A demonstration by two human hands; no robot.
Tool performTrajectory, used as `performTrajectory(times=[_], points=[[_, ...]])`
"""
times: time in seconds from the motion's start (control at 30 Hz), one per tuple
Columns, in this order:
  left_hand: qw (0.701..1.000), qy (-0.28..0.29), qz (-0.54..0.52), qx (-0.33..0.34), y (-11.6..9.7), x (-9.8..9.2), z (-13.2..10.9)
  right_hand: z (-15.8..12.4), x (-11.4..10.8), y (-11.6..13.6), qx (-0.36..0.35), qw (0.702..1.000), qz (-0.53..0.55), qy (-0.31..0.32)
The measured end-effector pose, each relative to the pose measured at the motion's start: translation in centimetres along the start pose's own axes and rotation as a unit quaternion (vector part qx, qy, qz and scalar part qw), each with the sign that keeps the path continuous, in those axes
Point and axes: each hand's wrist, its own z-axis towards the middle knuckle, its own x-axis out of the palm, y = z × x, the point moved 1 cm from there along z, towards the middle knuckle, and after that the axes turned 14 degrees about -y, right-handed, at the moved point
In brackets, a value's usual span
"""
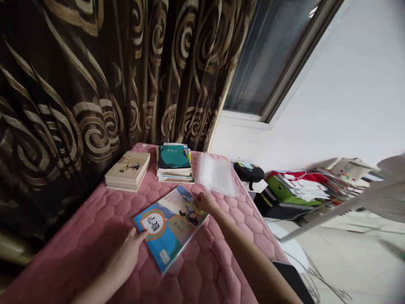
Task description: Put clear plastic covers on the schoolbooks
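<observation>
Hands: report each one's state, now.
Left hand: closed, holding the blue math textbook by one edge.
Right hand: closed, holding the same textbook's opposite edge.

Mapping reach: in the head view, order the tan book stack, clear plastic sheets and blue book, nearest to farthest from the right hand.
1. Blue book, touching the right hand
2. Clear plastic sheets, beyond
3. Tan book stack, leftmost

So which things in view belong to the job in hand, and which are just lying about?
In the job:
blue book, held by left hand and right hand
translucent sheets, probably
teal-topped stack and beige-topped stack, possibly

Lying about, apparently:
black case
green item beyond the pink surface
</observation>
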Motion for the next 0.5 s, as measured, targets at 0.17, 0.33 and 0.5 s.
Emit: performTrajectory(times=[0.17, 0.33, 0.5], points=[[0.992, 0.02, -0.062, -0.107, -0.1, 0.3, 2.6, -5.5, -0.6, -1.5, 0.1, 0.994, 0.037, 0.018], [0.972, -0.077, -0.163, -0.151, -1.0, 2.8, 7.8, -7.2, -1.1, -2.7, 0.215, 0.975, 0.058, -0.009], [0.971, -0.101, -0.146, -0.159, -1.8, 4.8, 13.3, -6.3, -1.0, -3.2, 0.278, 0.957, 0.084, -0.015]])
